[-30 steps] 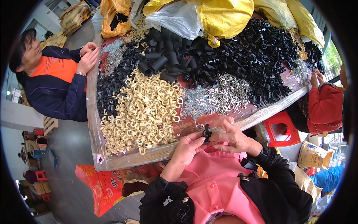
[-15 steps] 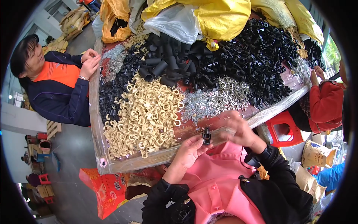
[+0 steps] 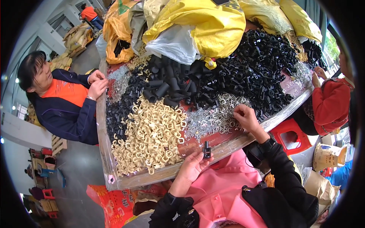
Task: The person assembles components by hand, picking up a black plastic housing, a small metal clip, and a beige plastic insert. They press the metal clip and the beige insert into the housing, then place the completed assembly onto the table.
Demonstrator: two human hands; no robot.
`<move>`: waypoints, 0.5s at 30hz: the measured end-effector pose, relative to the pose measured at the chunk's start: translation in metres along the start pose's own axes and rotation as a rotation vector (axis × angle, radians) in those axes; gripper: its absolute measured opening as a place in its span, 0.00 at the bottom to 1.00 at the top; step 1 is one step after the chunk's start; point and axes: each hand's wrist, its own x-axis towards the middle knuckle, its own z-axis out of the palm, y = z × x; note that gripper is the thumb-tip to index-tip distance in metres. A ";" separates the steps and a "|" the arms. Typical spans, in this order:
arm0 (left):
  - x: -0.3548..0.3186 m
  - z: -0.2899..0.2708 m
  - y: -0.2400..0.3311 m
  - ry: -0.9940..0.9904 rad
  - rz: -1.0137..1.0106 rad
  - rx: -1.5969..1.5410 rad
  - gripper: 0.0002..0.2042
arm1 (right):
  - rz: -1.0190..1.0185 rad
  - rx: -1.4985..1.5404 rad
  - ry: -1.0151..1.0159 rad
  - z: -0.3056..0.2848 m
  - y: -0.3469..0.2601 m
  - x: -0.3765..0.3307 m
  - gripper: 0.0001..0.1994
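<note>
We see the left hand at the near edge of the surface, its fingers closed on a small black part held upright. The right hand reaches farther out, fingertips pinched down into the pile of silver metal clips, right of the cream plastic pieces.

The left hand is raised palm-up near the body, fingers pinched together. The right hand stretches forward, arm extended, fingers curled downward.
</note>
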 end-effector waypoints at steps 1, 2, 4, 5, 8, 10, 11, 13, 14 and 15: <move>0.001 0.001 0.000 -0.004 -0.001 0.004 0.12 | 0.178 0.301 -0.047 -0.002 -0.001 -0.001 0.03; 0.001 0.001 0.000 -0.004 0.003 0.007 0.13 | 0.354 0.603 -0.095 -0.003 -0.001 -0.002 0.04; 0.002 0.002 -0.001 0.001 0.014 0.008 0.13 | 0.527 0.907 -0.146 -0.002 -0.003 -0.005 0.04; 0.003 0.002 -0.001 0.002 0.017 0.008 0.13 | 0.547 1.129 -0.158 0.000 -0.004 -0.008 0.04; 0.006 0.003 -0.001 -0.031 0.054 0.013 0.14 | 0.580 1.577 -0.192 0.006 -0.010 -0.016 0.04; 0.006 0.003 -0.002 -0.031 0.075 0.005 0.13 | 0.588 1.692 -0.236 0.008 -0.022 -0.021 0.04; 0.008 0.004 -0.002 -0.042 0.088 0.001 0.13 | 0.591 1.747 -0.254 0.009 -0.027 -0.023 0.05; 0.011 0.005 -0.002 -0.048 0.104 -0.007 0.13 | 0.528 1.731 -0.312 0.015 -0.035 -0.029 0.05; 0.012 0.007 -0.001 -0.073 0.119 -0.007 0.13 | 0.460 1.712 -0.362 0.017 -0.039 -0.032 0.06; 0.013 0.008 -0.001 -0.098 0.134 -0.007 0.13 | 0.393 1.692 -0.411 0.019 -0.042 -0.034 0.07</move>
